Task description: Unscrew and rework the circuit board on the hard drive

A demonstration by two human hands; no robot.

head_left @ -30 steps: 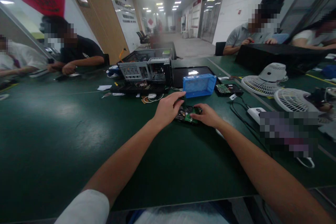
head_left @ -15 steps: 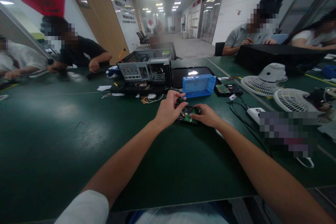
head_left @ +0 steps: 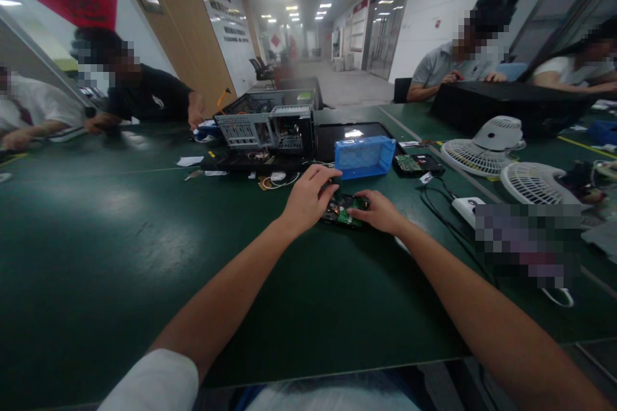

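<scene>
A hard drive (head_left: 344, 217) with a green circuit board facing up lies on the table in front of me. My right hand (head_left: 378, 210) grips its right end, the thumb resting on the board. Over the drive's left part is my left hand (head_left: 311, 196), its fingers closed around the dark handle of a screwdriver (head_left: 338, 187). That tool stands roughly upright above the drive; my fingers cover much of it, and its tip is too small to make out. Just behind both hands, a blue plastic bin (head_left: 365, 159) rests on its side.
An opened computer case (head_left: 265, 128) stands behind to the left. Beyond the bin lies a dark flat panel (head_left: 325, 135). Another drive with a circuit board (head_left: 418, 165), a power strip (head_left: 467, 207) with black cables and white fan parts (head_left: 482, 148) occupy the right. Several co-workers sit around the table.
My left fingers have shifted slightly around the screwdriver handle, while my right hand keeps its place on the drive. At the left, a co-worker's arm has moved toward the computer case.
</scene>
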